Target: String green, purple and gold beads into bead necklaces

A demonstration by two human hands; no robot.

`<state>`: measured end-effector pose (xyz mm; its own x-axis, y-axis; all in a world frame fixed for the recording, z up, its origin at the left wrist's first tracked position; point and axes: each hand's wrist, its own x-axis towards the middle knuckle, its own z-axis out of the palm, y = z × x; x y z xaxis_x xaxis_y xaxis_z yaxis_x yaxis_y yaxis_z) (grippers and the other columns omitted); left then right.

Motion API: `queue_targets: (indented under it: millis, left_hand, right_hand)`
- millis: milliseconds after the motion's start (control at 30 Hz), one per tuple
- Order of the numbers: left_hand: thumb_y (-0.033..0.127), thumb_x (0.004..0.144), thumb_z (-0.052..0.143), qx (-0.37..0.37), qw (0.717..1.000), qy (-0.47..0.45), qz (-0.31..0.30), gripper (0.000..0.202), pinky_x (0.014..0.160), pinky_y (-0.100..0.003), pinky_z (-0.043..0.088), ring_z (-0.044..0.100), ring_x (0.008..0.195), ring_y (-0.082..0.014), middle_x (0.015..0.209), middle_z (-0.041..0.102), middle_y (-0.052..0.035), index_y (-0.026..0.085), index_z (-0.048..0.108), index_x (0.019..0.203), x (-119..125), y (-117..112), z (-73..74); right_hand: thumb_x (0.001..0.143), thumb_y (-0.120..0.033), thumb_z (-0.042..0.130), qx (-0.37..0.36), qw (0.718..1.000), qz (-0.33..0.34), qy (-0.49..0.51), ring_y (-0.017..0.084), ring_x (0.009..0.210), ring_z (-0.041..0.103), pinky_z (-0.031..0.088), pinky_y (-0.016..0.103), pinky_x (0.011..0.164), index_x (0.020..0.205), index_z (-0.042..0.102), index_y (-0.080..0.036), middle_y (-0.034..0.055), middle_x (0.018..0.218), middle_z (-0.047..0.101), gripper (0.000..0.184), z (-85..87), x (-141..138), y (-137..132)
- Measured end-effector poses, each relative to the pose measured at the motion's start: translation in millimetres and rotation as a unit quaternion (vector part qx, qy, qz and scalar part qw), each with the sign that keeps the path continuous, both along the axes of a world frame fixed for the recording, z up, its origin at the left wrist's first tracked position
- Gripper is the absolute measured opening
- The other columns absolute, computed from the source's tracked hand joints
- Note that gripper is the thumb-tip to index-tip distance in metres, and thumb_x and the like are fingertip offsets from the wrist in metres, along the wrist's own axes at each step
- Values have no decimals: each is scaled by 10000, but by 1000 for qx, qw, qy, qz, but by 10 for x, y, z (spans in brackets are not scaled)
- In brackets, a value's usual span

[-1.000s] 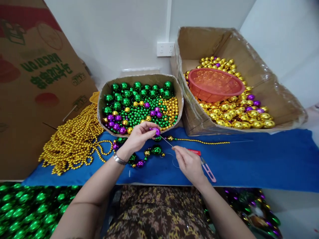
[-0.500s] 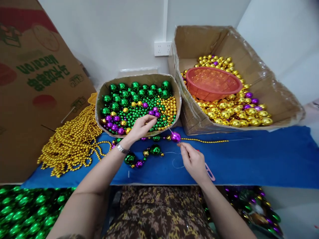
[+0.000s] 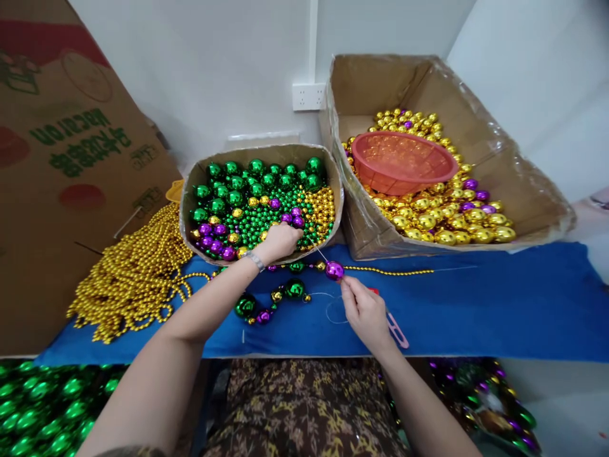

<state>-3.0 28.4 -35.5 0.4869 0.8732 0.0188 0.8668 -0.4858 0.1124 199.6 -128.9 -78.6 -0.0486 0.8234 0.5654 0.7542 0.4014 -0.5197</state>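
Head view: the right hand (image 3: 367,311) has its thumb and fingers pinched together on a thin wire (image 3: 322,254), right beneath a large purple ball (image 3: 334,271). The ball sits threaded on the wire above the worktop (image 3: 480,311), and the wire's bare end pokes out toward the upper left. The left hand (image 3: 281,242) reaches over the near rim of the smaller carton (image 3: 264,152), fingertips down among little green and purple beads; whether they grip one, I cannot tell. Below it on the blue cloth lies a strand of green, purple and gold balls (image 3: 295,289). A pink-handled tool (image 3: 397,330) lies just beside the right hand. Gold bead strings (image 3: 133,273) are heaped at left; at right, a red basket (image 3: 394,180) rests on gold balls inside the larger carton (image 3: 499,127).
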Motion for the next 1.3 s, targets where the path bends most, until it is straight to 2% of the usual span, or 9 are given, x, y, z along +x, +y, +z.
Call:
queue_targets:
  millis: [67, 100, 200, 233, 300, 400, 833, 967, 1300]
  left_hand:
    - [203, 823, 575, -47, 985, -161, 31, 217, 699, -319, 450, 633, 837, -232, 873, 702, -112, 157, 689, 1002, -58, -50, 58]
    - [251, 828, 586, -92, 954, -280, 47, 228, 656, -284, 448, 636, 805, -202, 871, 699, -92, 162, 679, 1016, -84, -89, 88]
    - [323, 785, 655, -253, 778, -569, 83, 260, 523, -203, 391, 636, 748, -146, 790, 671, -48, 162, 666, 989, -134, -254, 156]
    - [325, 763, 681, -295, 727, -613, 93, 267, 498, -189, 374, 630, 727, -133, 767, 663, -40, 162, 666, 975, -141, -314, 170]
    - [299, 729, 721, -349, 658, -658, 108, 259, 485, -176, 368, 612, 677, -107, 747, 660, -32, 160, 669, 941, -146, -421, 187]
    - [274, 727, 729, -373, 606, -693, 111, 236, 514, -184, 401, 613, 689, -103, 759, 666, -29, 161, 665, 923, -148, -521, 190]
    - [274, 653, 828, -387, 536, -741, 115, 312, 541, -178, 428, 625, 721, -105, 714, 626, 27, 182, 634, 880, -175, -623, 108]
    - [328, 680, 813, -395, 535, -739, 105, 347, 535, -178, 423, 620, 709, -100, 741, 655, 4, 182, 666, 958, -179, -638, 97]
    - [375, 765, 737, -374, 549, -738, 117, 261, 520, -199, 431, 655, 710, -118, 835, 712, -35, 177, 615, 886, -161, -657, 55]
  right_hand:
    - [973, -243, 429, -3, 1000, 1, -1, 160, 701, 694, 516, 242, 686, 1008, 650, -154, 65, 839, 734, 241, -16, 0, -8]
    - [974, -246, 426, -5, 1000, 2, -1, 161, 715, 697, 517, 243, 689, 1018, 650, -155, 68, 854, 737, 246, -23, -2, -11]
    - [977, -254, 416, -7, 1000, 4, -7, 166, 765, 705, 521, 247, 709, 1042, 651, -159, 74, 898, 740, 262, -29, -17, -17]
    - [977, -254, 417, -5, 1000, 3, -10, 167, 771, 706, 523, 248, 712, 1044, 654, -160, 74, 898, 741, 264, -25, -25, -17]
    - [974, -249, 425, 2, 1000, 2, -16, 170, 768, 706, 525, 251, 713, 1046, 659, -159, 75, 893, 741, 261, -12, -40, -19]
    - [972, -239, 433, 6, 1000, 5, -25, 167, 742, 704, 525, 250, 693, 1047, 665, -160, 76, 881, 742, 256, 4, -56, -25]
    - [967, -226, 441, 15, 999, 13, -49, 164, 743, 703, 528, 241, 723, 1032, 673, -147, 79, 865, 738, 254, 30, -87, -50]
    - [969, -229, 434, 16, 998, 11, -52, 162, 753, 705, 532, 237, 740, 1039, 670, -151, 79, 875, 740, 258, 23, -86, -55]
    - [966, -234, 428, 14, 998, 9, -63, 161, 749, 709, 533, 230, 724, 1033, 680, -167, 81, 880, 744, 269, 4, -84, -55]
